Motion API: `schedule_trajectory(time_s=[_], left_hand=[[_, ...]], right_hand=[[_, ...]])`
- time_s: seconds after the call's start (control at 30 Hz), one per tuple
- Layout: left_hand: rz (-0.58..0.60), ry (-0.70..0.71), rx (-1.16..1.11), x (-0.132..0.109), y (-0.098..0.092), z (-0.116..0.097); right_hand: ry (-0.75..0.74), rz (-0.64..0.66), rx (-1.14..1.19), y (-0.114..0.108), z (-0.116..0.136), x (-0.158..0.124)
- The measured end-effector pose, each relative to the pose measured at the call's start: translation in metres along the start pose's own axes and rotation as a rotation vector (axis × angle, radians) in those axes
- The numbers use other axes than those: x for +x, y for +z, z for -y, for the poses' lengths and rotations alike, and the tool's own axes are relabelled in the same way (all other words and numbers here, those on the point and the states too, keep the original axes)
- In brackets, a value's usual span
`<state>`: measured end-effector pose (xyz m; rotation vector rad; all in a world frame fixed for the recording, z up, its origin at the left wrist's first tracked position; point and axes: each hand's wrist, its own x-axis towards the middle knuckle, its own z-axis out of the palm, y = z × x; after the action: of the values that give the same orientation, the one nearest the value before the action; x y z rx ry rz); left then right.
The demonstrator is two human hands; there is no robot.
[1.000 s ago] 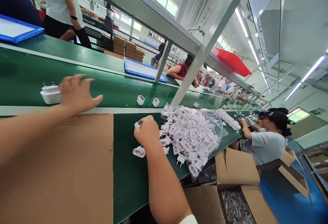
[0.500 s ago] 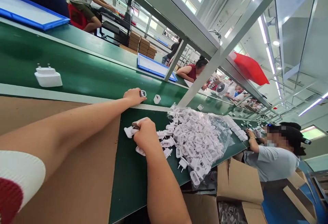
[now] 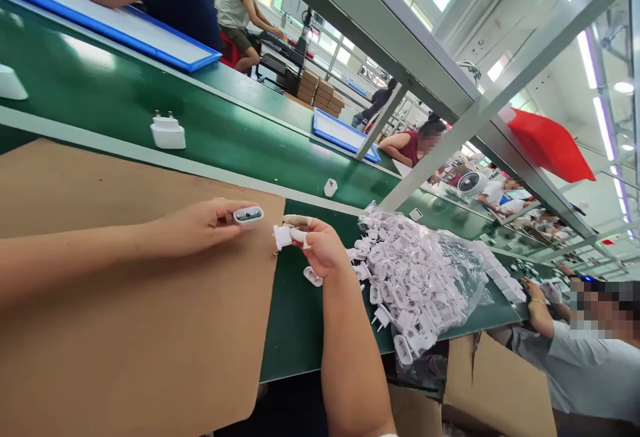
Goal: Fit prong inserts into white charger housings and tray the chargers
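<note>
Over the cardboard sheet (image 3: 200, 330), my left hand (image 3: 213, 224) grips a white charger housing (image 3: 256, 212), its open end showing a green circuit board inside. My right hand (image 3: 325, 245), just to its right, pinches a small white plug cap (image 3: 283, 237); a pale cover wraps one of its fingertips. The two parts are apart. Beside my right wrist, a loose white cap (image 3: 313, 276) lies on the green bench. Further right, a clear plastic bag (image 3: 463, 260) spills a big heap of white plug caps (image 3: 405, 284).
Along the green conveyor belt (image 3: 240, 140) sit a white charger with pins up (image 3: 168, 132) and a white housing (image 3: 330, 188). A metal post (image 3: 425, 147) rises at the bench edge. A co-worker (image 3: 585, 350) sits at right behind an open carton (image 3: 495, 384). Blue-rimmed trays (image 3: 200, 62) lie across the belt.
My left hand has come back from the belt with the charger housing, over the cardboard. My right hand has turned up, holding a plug cap beside it. The view has shifted left.
</note>
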<state>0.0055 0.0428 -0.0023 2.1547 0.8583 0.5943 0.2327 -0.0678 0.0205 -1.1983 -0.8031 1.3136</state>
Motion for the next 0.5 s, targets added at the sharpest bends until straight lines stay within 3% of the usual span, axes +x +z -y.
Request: schedule_trajectory(time_s=[0.1,0.23,0.37,0.5], left_hand=[[0.113,0.065,0.02,-0.033,0.006,0.002],[0.067,0.063,-0.01,-0.048,0.014,0.007],[0.047,0.13,-0.051,-0.045,0.015,0.009],[0.076,0.194,-0.082,-0.044,0.013,0.008]], right_hand=[[0.062,0.048,0.073,0.002,0.001,0.001],[0.059,0.014,0.018,0.008,-0.001,-0.002],[0.037,0.033,-0.309,0.014,-0.011,-0.01],[-0.12,-0.112,-0.703,0.019,-0.019,-0.01]])
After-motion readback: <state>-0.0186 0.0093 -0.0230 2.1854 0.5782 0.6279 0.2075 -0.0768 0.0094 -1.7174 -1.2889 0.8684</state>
